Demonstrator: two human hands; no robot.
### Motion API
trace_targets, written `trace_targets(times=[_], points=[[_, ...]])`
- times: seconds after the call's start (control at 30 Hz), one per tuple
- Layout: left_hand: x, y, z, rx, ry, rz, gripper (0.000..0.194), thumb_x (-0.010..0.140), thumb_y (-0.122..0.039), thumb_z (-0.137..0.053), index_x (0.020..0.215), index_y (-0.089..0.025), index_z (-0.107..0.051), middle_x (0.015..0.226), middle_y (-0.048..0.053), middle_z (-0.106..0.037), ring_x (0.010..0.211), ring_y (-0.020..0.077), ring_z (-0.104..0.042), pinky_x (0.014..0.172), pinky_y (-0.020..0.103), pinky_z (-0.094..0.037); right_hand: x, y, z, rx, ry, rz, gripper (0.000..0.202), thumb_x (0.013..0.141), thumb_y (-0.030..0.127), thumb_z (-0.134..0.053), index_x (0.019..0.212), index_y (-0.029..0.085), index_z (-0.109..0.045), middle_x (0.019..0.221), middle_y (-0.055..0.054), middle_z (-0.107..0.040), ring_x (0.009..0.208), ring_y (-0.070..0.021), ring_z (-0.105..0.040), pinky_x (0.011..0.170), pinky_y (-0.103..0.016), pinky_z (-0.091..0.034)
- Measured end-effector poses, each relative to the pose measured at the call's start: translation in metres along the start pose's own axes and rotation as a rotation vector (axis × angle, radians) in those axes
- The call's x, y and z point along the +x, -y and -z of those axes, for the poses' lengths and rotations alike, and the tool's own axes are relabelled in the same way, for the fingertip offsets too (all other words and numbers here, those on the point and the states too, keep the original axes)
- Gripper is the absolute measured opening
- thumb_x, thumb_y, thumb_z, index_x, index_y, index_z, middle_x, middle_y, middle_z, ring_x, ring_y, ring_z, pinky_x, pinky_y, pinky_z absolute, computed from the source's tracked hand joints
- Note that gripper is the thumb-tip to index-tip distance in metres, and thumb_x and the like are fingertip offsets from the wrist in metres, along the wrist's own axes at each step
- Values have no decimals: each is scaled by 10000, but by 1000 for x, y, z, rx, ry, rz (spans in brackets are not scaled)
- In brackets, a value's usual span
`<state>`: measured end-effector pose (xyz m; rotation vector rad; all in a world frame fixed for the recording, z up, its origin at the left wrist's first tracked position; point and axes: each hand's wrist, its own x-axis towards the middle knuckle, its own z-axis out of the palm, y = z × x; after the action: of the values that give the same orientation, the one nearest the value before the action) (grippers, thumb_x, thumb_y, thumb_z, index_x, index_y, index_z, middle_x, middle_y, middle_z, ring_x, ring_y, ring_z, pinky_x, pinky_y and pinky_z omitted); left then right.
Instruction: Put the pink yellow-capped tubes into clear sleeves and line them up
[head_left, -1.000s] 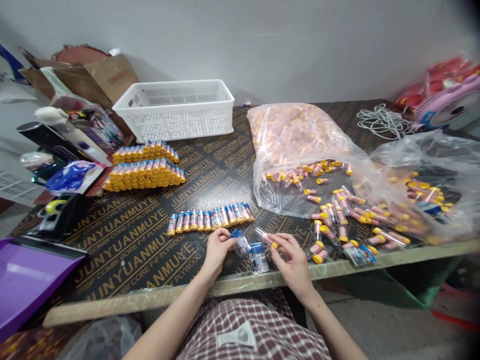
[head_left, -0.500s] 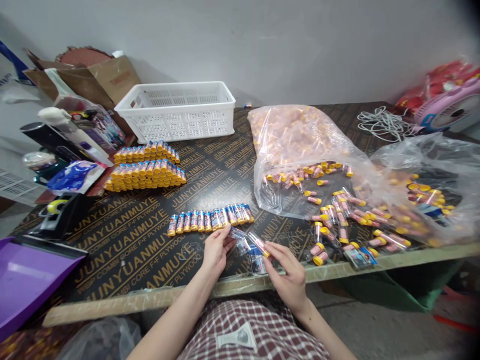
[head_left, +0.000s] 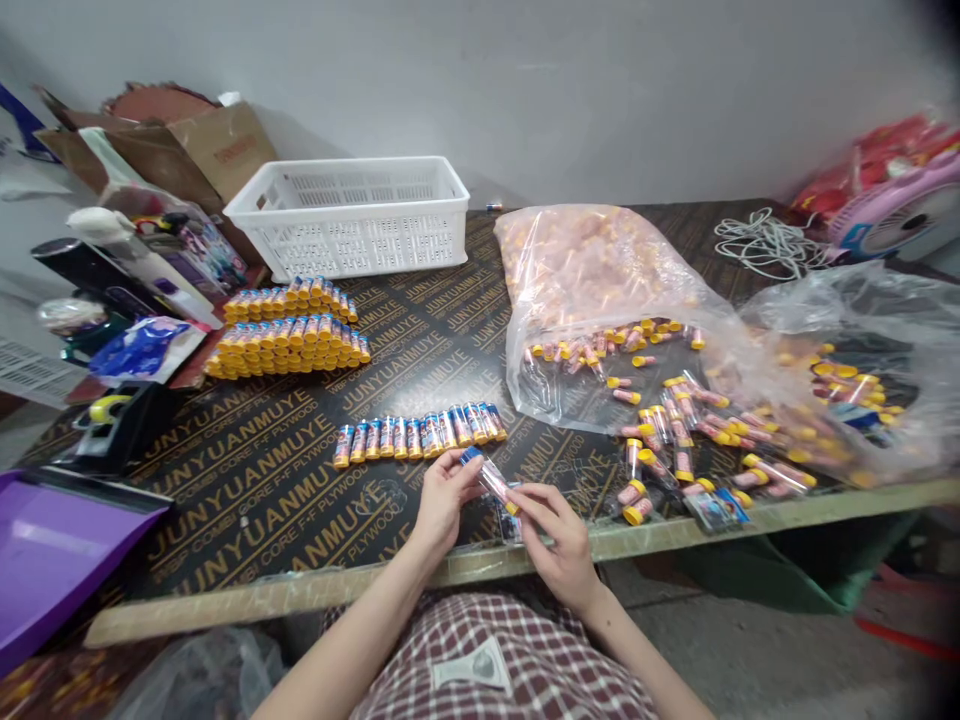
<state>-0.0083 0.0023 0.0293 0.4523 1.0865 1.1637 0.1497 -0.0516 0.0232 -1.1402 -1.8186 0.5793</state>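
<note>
A small clear tube (head_left: 491, 478) with pink contents and a yellow cap is tilted between my hands above the table's front edge. My left hand (head_left: 441, 497) pinches its far end, where a blue printed wrapper shows; how far the wrapper covers the tube is unclear. At the yellow-capped end, the fingers of my right hand (head_left: 555, 535) are closed on the tube. Under my hands lie flat printed wrappers (head_left: 512, 520), partly hidden. Just beyond, a row of blue-wrapped tubes (head_left: 414, 437) stands side by side on the dark plywood table (head_left: 262, 470).
Wrapped tubes are piled in a stack (head_left: 292, 340) at left. Behind it stands a white basket (head_left: 367, 235). Loose unwrapped tubes (head_left: 682, 430) spill from a clear plastic bag (head_left: 592, 260) at right. A purple dustpan (head_left: 67, 560), a tape dispenser (head_left: 112, 430) and a pink fan (head_left: 892, 210) edge the table.
My hands have come closer together. The tube has moved up and left to meet the wrapper in my left hand, and blue print now shows at its far end.
</note>
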Motion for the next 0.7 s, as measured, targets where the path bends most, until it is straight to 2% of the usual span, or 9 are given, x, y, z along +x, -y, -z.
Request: trace_targets(times=[0.1,0.2,0.3,0.33,0.47,0.7], points=[[-5,-4,-2,30,116,61,424,564,-296,-804,905,-129,-617,711,25,-672,611,120,-617,621,254,-509,3,-6,1,-1,4,-51,497,803,57,-467,1245,280,-516,1026,-68,-549,948,-181,-585,825,-334,-523],[-9,-6,-1,112,266,164,367,568,-310,-801,820,-87,-653,735,62,-680,630,129,-623,642,258,-505,8,-9,2,11,26,-73,693,719,69,-523,1359,279,-356,1248,-97,-444,1121,-238,-511,928,-411,-476],[-12,-5,-1,175,340,213,332,580,-323,-792,762,-73,-670,698,58,-669,594,112,-603,615,235,-485,11,-10,4,107,106,-64,824,645,66,-526,1397,262,-253,1447,-95,-247,1270,-280,-385,1016,-464,-398],[-12,-4,0,188,356,222,333,580,-320,-793,773,-74,-675,695,56,-667,588,109,-599,604,230,-479,12,-10,4,147,147,-62,838,631,60,-516,1398,254,-242,1462,-93,-234,1283,-279,-374,1029,-463,-385],[-14,0,0,220,396,255,355,579,-305,-794,832,-80,-685,726,63,-672,613,124,-611,603,237,-480,10,-11,5,257,255,-62,847,611,36,-491,1393,239,-236,1389,-92,-388,1263,-251,-418,1049,-431,-373],[-16,1,-1,214,366,258,339,575,-301,-796,806,-83,-680,698,57,-665,614,131,-618,610,246,-491,8,-12,1,319,207,-88,843,607,28,-499,1384,236,-247,1362,-100,-424,1234,-246,-455,1028,-400,-408]])
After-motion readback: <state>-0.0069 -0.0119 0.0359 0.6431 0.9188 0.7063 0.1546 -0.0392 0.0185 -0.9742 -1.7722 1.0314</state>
